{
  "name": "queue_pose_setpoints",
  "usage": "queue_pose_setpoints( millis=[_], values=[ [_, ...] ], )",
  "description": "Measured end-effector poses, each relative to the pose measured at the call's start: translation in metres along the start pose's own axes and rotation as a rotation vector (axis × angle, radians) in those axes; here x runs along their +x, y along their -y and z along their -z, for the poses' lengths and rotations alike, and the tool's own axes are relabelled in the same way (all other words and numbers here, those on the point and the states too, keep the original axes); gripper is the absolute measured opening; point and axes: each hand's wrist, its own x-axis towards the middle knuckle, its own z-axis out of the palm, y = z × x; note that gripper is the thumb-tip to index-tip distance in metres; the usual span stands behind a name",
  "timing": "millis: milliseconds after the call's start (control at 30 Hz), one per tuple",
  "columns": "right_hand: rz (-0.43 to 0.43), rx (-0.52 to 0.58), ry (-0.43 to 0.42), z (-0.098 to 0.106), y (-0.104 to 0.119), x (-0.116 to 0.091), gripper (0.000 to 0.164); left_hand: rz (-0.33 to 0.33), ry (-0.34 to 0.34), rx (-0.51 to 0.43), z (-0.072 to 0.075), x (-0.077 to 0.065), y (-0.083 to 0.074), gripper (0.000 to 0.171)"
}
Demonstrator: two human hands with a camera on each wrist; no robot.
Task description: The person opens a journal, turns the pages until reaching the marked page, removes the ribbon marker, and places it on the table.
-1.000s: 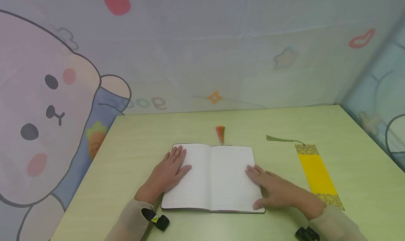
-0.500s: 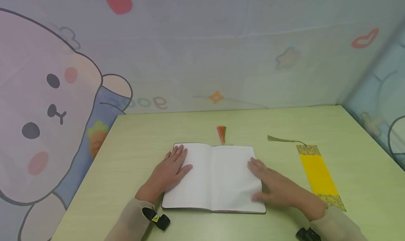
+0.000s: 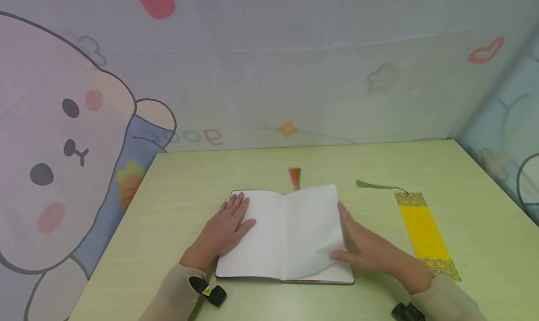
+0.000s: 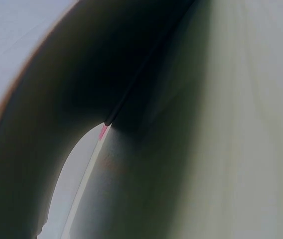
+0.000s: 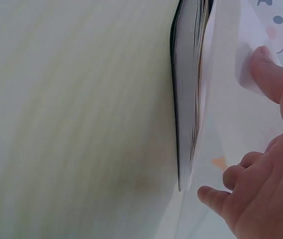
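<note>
An open notebook (image 3: 261,246) with lined white pages lies on the table. My left hand (image 3: 227,229) rests flat on its left page, fingers spread. On the other side, my right hand (image 3: 368,251) holds the outer edge of a right-hand page (image 3: 313,232), which is raised and bowed off the stack. The thumb lies on the page's face, and the fingers are at its outer edge. In the right wrist view the thumb (image 5: 268,69) touches the lifted sheet (image 5: 226,94), apart from the page block (image 5: 186,99). The left wrist view is mostly dark, showing the hand's shadowed underside.
A yellow bookmark (image 3: 425,232) with patterned ends and a green tassel (image 3: 372,185) lies right of the notebook, partly beside the right forearm. A pink and orange tassel (image 3: 295,177) sticks out past the notebook's top edge. A printed cloth (image 3: 252,77) hangs behind the table (image 3: 177,180).
My right hand has tilted at the page's outer edge, and the right page has risen from lying flat to bowed upward. The left hand stays in place.
</note>
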Motion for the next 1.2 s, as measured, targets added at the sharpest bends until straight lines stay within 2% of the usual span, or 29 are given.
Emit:
queue_pose_setpoints(
  millis=[200, 467, 567, 700, 767, 900, 1200],
  values=[
    [-0.012, 0.063, 0.015, -0.002, 0.006, 0.003, 0.110, -0.001, -0.001, -0.013, 0.001, 0.000, 0.000, 0.067],
    [0.058, 0.088, 0.032, -0.005, 0.018, 0.005, 0.099, -0.002, -0.003, -0.010, 0.001, 0.000, 0.001, 0.067],
    [0.129, 0.100, 0.038, -0.006, 0.021, 0.005, 0.099, -0.005, -0.003, -0.004, 0.000, 0.001, 0.002, 0.065],
    [0.257, 0.129, 0.039, -0.009, 0.028, 0.010, 0.105, -0.009, -0.005, 0.012, 0.000, 0.002, 0.003, 0.060],
    [0.274, 0.103, 0.044, -0.011, 0.034, 0.012, 0.111, -0.011, -0.010, 0.022, 0.000, 0.002, 0.003, 0.058],
    [0.244, 0.066, 0.065, -0.015, 0.045, 0.016, 0.117, -0.009, -0.024, 0.032, 0.000, 0.002, 0.003, 0.057],
    [0.222, 0.009, 0.095, -0.024, 0.057, 0.027, 0.107, -0.016, -0.040, 0.019, 0.000, 0.002, 0.003, 0.060]
  ],
)
